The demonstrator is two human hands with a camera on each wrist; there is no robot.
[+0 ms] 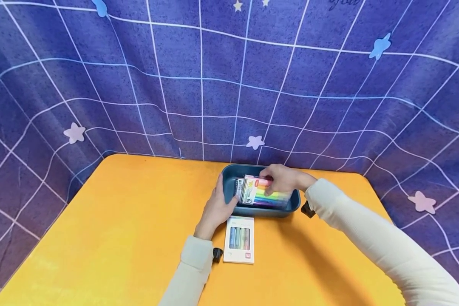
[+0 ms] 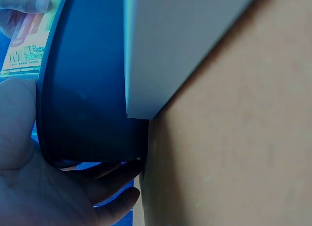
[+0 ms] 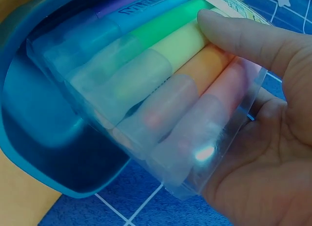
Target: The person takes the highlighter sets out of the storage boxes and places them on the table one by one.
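A clear pack of rainbow highlighters [image 1: 265, 194] lies tilted partly inside a dark blue plastic bin [image 1: 267, 211]. My right hand [image 1: 282, 178] grips it, thumb on the upper face and fingers behind; in the right wrist view the highlighter caps [image 3: 151, 109] show through the clear sleeve above the bin. At the bin's left end, my left hand [image 1: 216, 208] holds the wall, with the thumb at the rim and the fingers around the outside [image 2: 105, 187]. Another pack with a black-and-white label [image 1: 239, 186] shows beside the highlighters, mostly hidden behind them.
A white box of pens with a window [image 1: 239, 240] lies on the yellow tabletop [image 1: 137, 221], just in front of the bin. Behind the table's far edge hangs a blue curtain [image 1: 199, 93] with grid lines and stars.
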